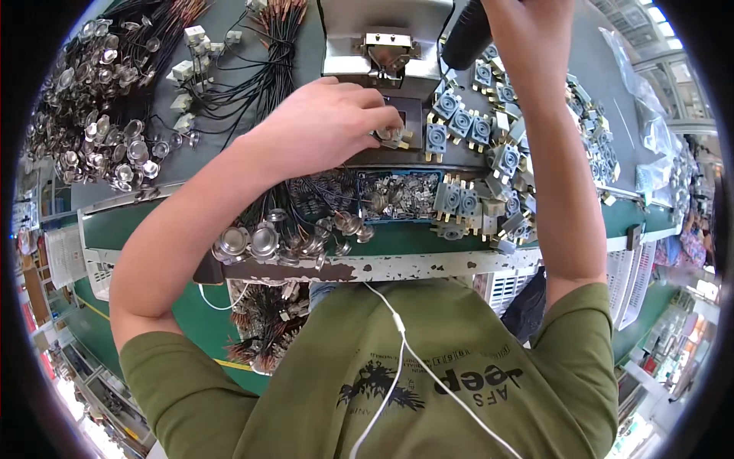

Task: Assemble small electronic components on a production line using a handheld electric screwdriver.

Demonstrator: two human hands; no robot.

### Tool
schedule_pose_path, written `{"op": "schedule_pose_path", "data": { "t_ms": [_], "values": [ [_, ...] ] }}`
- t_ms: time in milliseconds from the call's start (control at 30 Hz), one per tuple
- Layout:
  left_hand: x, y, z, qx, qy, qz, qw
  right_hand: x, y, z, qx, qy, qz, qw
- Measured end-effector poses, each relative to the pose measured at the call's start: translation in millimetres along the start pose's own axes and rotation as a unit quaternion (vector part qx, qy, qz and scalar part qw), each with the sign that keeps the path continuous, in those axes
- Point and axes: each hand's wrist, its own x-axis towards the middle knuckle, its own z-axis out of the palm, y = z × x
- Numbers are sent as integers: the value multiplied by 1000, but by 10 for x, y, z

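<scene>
My left hand (336, 118) is closed, with thumb and fingers pinching a small grey part with brass-coloured prongs (394, 138). The part sits just below the metal jaw (388, 53) of a bench press or fixture, over a dark base plate (414, 115). Up at the top edge, my right hand (531, 17) is beside a thick black cylindrical handle (468, 37); the frame cuts off its fingers, so its grip is hidden. Grey square sockets with brass prongs (460, 122) lie to the right of the fixture.
Round metal caps on black wires (99, 115) heap at the far left, near a bundle of black wires (279, 57) and white connectors (183, 73). A blue tray (401, 220) of small metal pieces stands before the fixture. Chipped paint marks the table's front edge (413, 268).
</scene>
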Motion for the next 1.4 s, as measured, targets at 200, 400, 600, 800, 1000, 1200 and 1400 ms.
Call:
{"op": "schedule_pose_path", "data": {
  "t_ms": [200, 400, 600, 800, 1000, 1200, 1400],
  "values": [
    [-914, -944, -980, -32, 416, -255, 872, -474, -189, -472, 2, 38, -261, 964],
    [-875, -621, -869, 50, 272, -313, 909, -1155, -433, -431, -57, -373, 36, 925],
    [-314, -190, -535, -16, -67, -156, 985, -972, -434, -349, -108, -369, -21, 923],
    [-51, -277, -294, 59, -194, -238, 950, -1149, -375, -584, -156, -388, 39, 907],
    [-119, -224, -115, 115, -160, -252, 947, -796, -308, -1016, -245, -255, 82, 932],
    [-234, -220, 50, 171, -58, -187, 966, -805, 202, -1089, -359, -348, 46, 865],
    [-278, -214, 6, 160, -83, -202, 963, -545, 742, -771, -546, -417, 9, 727]
  ]
}}
